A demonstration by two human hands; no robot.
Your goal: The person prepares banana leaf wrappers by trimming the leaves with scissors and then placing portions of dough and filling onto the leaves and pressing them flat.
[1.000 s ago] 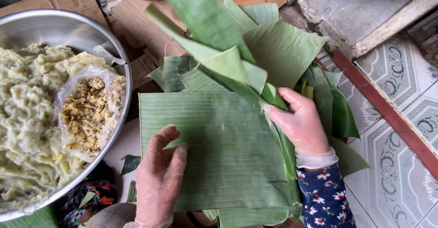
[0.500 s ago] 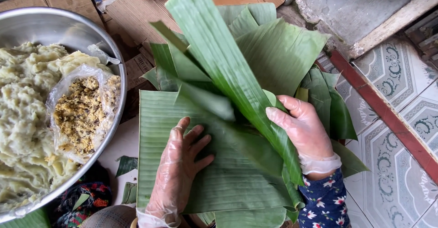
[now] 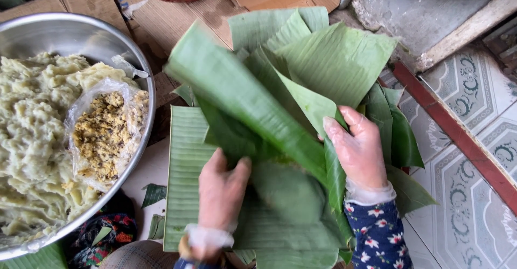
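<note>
Both gloved hands work the banana-leaf stack (image 3: 301,86) right of the steel basin (image 3: 81,32): the left hand (image 3: 221,193) lies flat, holding nothing, pinning the near leaf, while the right hand (image 3: 358,150) curls loosely around a lifted leaf's (image 3: 242,102) edge.

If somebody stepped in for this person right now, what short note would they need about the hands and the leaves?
Left hand: gloved, lying flat on the stack of banana leaves.
Right hand: gloved, gripping the right edge of the raised leaf, which is lifted and curling over the pile.
Metal bowl to the left holds pale dough and a plastic bag of yellow filling.
Done: leaves piled.
Left: no dough or filling is on any leaf yet.
</note>
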